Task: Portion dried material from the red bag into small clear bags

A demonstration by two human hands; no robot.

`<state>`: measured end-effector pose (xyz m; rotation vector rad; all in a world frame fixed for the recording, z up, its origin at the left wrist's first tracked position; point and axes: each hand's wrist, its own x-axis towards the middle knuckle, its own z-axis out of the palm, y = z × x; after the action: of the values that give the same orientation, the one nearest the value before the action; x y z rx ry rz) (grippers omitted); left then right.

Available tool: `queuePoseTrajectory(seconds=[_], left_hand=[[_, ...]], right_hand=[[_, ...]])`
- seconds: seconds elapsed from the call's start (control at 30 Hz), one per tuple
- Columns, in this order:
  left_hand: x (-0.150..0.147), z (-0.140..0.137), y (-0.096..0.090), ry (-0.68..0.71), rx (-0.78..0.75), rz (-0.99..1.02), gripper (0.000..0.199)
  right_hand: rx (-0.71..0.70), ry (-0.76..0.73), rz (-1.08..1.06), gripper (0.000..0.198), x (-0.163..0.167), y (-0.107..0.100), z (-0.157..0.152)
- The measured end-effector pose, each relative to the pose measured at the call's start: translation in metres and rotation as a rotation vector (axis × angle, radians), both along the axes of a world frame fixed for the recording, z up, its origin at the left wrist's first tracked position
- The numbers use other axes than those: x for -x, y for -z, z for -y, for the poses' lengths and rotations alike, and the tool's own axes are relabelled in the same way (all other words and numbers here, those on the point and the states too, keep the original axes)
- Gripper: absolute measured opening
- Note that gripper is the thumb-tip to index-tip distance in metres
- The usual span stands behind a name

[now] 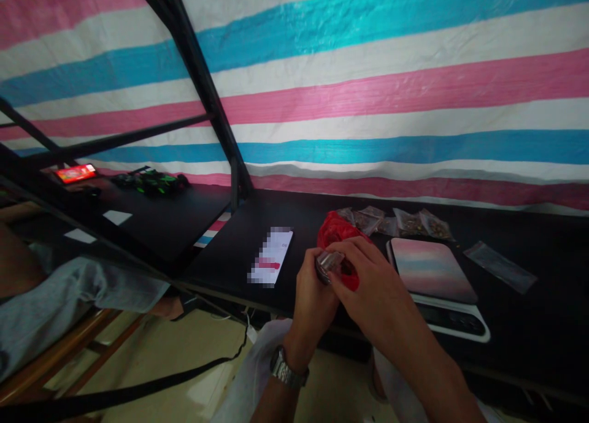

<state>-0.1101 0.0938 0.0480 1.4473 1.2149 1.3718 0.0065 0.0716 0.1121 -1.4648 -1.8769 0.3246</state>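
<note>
Both my hands meet above the front edge of a black table (294,221). My left hand (313,297), with a metal watch on its wrist, and my right hand (368,282) together pinch a small clear plastic bag (329,265). Its contents are too small to tell. Right behind my fingers lies a red plastic bag (338,230), partly hidden by them.
A white scale (437,276) with a reflective plate sits right of my hands. Several small filled clear bags (405,222) lie behind it, an empty one (499,265) at right. A phone (271,255) lies left. Another person's grey sleeve (69,294) is at far left.
</note>
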Motion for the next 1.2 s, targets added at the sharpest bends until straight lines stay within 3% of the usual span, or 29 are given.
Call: queuePoseTrajectory(seconds=[0.3,0.73,0.97,1.1,1.2], left_hand=[[-0.008,0.001,-0.001,0.023,0.01,0.118,0.035],[-0.007,0.0,-0.001,0.008,0.043,0.133,0.025],[-0.009,-0.002,-0.002,0.066,0.063,0.311,0.038],[-0.005,-0.003,-0.005,-0.068,0.033,0.237,0.03],[-0.002,-0.002,-0.009,-0.087,-0.009,0.206,0.028]], right_hand=[[-0.1,0.049,0.014,0.036,0.0,0.003,0.002],[-0.037,0.001,-0.083,0.037,0.0,0.001,0.003],[-0.028,-0.02,-0.216,0.035,-0.006,-0.004,0.0],[-0.11,0.079,-0.336,0.031,-0.02,-0.006,-0.004],[-0.065,0.131,-0.325,0.032,-0.032,0.0,-0.011]])
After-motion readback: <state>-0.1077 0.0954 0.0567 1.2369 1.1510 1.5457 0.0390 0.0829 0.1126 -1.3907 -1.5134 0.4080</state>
